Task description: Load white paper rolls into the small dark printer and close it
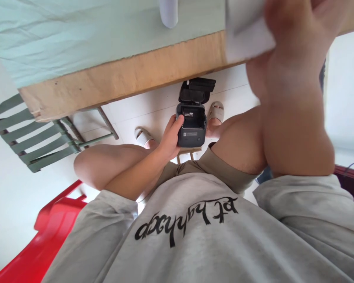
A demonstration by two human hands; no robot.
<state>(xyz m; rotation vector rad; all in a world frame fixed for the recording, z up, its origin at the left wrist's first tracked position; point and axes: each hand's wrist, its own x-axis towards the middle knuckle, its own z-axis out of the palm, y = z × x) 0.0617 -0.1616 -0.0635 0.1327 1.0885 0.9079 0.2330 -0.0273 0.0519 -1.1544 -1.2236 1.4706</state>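
Observation:
I am seated, looking down past my grey shirt at my lap. My left hand grips the left side of a small dark grey printer-like box held between my knees. Its lid stands flipped open, showing an empty compartment. My right hand is raised close to the camera at the top right, fingers closed round a white paper or roll at the table's edge.
A table with a pale green cloth and a wooden edge spans the top. A green slatted chair stands at left, a red plastic chair at lower left. My sandalled feet rest on white floor.

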